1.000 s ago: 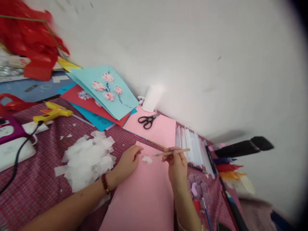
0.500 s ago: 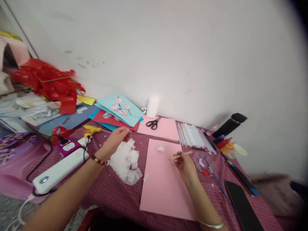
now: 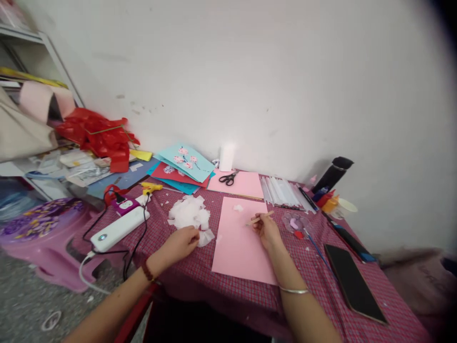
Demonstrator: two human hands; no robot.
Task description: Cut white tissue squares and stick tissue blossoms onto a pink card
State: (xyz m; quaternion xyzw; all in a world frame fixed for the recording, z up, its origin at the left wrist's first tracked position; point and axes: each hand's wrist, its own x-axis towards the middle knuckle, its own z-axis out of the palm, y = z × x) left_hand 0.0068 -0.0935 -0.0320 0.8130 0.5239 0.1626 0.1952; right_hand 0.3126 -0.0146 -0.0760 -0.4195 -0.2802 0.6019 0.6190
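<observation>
My right hand (image 3: 265,229) is closed around a thin wooden stick (image 3: 264,217), held over a pink sheet (image 3: 237,247). The stick's darker tip points left, just above the paper. A small tuft of white tissue (image 3: 238,208) sits near the top of that sheet. My left hand (image 3: 183,242) is at the lower edge of a pile of white tissue pieces (image 3: 188,213), its fingers curled together. Whether a piece is between those fingers is hidden.
Black scissors (image 3: 228,178) lie on more pink paper behind. Left are a white power bank (image 3: 119,229), cables and a yellow glue gun (image 3: 152,187). Right are glue sticks (image 3: 283,193), a paint palette (image 3: 295,223), a brush (image 3: 319,250) and a dark phone (image 3: 353,281).
My left hand has come down from above the tissue pile to its lower edge. My right hand keeps the stick over the pink sheet. The view has shifted, showing more of the left side.
</observation>
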